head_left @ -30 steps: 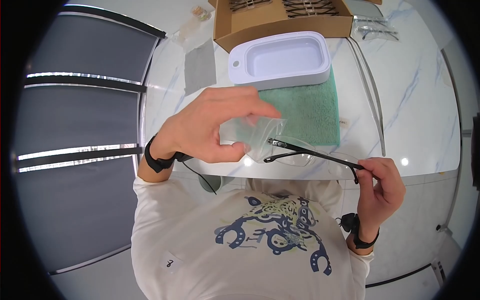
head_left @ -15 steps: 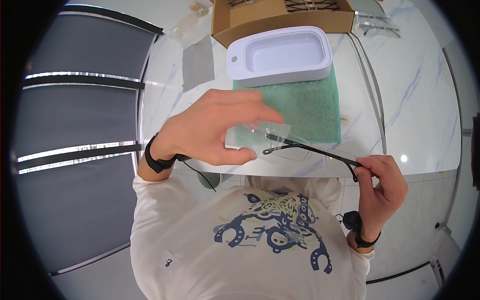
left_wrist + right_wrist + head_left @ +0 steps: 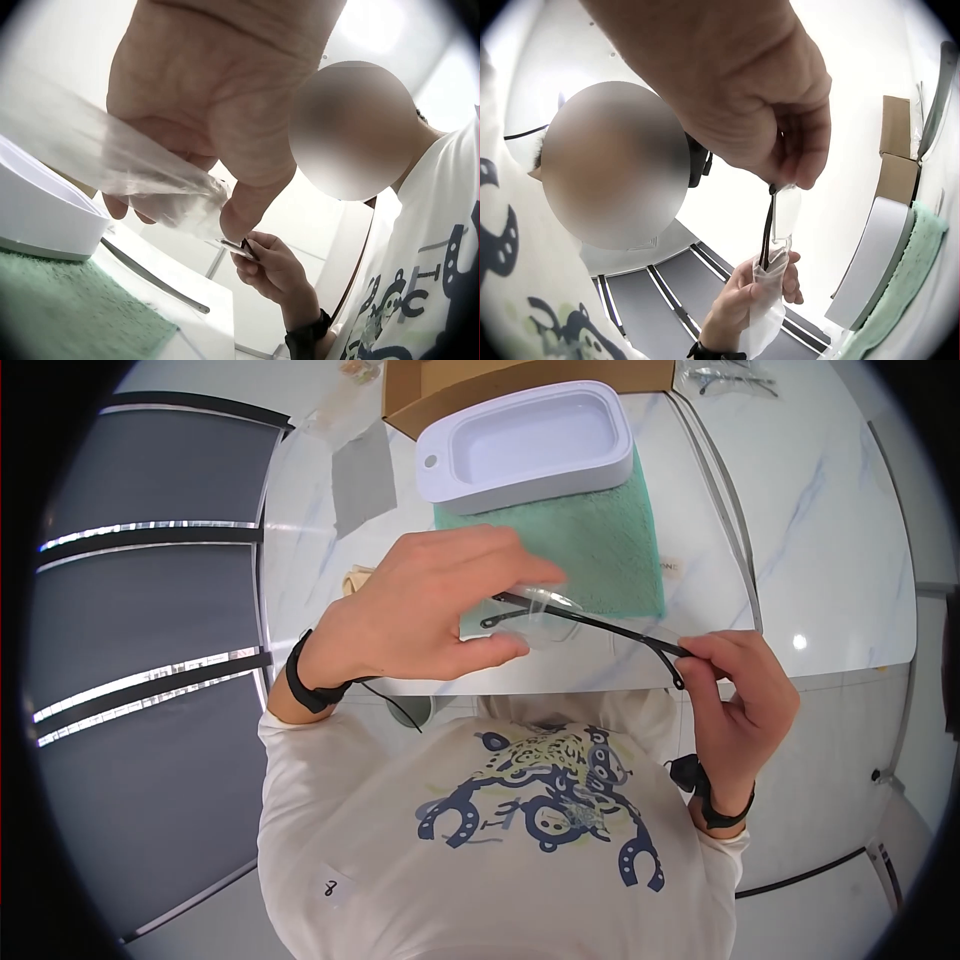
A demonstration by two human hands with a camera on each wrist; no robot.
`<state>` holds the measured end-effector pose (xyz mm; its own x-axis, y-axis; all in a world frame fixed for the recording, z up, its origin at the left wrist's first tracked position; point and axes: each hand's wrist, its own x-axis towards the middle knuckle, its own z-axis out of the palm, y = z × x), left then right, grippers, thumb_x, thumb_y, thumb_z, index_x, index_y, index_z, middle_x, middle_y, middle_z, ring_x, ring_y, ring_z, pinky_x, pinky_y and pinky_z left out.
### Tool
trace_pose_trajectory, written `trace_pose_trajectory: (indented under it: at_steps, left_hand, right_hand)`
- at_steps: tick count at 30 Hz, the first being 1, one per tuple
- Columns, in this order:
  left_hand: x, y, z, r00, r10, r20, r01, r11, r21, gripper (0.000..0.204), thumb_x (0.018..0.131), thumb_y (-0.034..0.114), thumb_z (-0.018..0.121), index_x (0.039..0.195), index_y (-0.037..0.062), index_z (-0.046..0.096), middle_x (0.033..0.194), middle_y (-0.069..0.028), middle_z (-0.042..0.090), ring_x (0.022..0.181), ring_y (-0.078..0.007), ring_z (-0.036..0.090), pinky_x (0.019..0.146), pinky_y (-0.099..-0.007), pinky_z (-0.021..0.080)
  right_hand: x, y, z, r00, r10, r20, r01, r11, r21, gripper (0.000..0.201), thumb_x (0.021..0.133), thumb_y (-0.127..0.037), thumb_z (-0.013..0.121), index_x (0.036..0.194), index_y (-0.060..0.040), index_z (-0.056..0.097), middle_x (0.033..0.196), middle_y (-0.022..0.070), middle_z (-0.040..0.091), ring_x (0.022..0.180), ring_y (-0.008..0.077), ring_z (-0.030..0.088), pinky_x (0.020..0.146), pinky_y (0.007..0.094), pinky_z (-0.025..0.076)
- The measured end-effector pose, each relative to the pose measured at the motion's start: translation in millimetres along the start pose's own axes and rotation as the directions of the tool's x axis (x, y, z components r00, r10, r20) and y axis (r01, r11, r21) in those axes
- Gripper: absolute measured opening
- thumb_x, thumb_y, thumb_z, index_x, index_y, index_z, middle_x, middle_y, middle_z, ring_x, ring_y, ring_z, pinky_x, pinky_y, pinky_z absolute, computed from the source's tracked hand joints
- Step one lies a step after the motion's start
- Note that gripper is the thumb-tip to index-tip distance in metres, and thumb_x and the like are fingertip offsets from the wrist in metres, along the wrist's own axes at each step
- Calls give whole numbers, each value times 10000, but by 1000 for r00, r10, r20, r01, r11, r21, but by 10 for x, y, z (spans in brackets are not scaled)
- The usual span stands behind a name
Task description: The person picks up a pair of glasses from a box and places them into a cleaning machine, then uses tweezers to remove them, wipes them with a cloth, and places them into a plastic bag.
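My left hand (image 3: 430,600) holds a clear plastic bag (image 3: 761,322) between thumb and fingers, its mouth facing right. A pair of eyeglasses (image 3: 612,626) with black temples and clear lenses stretches between my hands. At the right end of the frame, my right hand (image 3: 745,685) pinches it with thumb and fingertips. The temple tips and the nearer lens lie inside the bag's mouth, as the right wrist view also shows. Much of the bag is hidden behind my left hand in the head view.
A white tub (image 3: 440,488) stands on a green towel (image 3: 590,560) just beyond my hands. Behind it is a cardboard box (image 3: 500,400). A grey cloth (image 3: 362,480) lies left, long grey strips (image 3: 725,500) right, and bagged eyeglasses (image 3: 735,380) at the far right.
The eyeglasses have moved left with my right hand, deeper into the plastic bag. My left hand stays around the bag. The head view has shifted, so the table's things sit higher and further left.
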<state>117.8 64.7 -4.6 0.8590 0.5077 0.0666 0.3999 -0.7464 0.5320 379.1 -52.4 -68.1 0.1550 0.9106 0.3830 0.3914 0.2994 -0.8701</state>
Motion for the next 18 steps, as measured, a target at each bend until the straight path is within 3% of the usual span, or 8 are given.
trace_pose_trajectory:
  at_steps: [18]
  left_hand:
    - [46,63,403,996,37,-84,-34,999,35,523,660,94,819,1161,66,670,891,-82,644,747,-280,618,629,-370,486]
  right_hand:
    - [10,15,314,999,13,33,-15,998,69,169,766,42,803,908,-15,731,828,66,691,637,132,662,530,231,530]
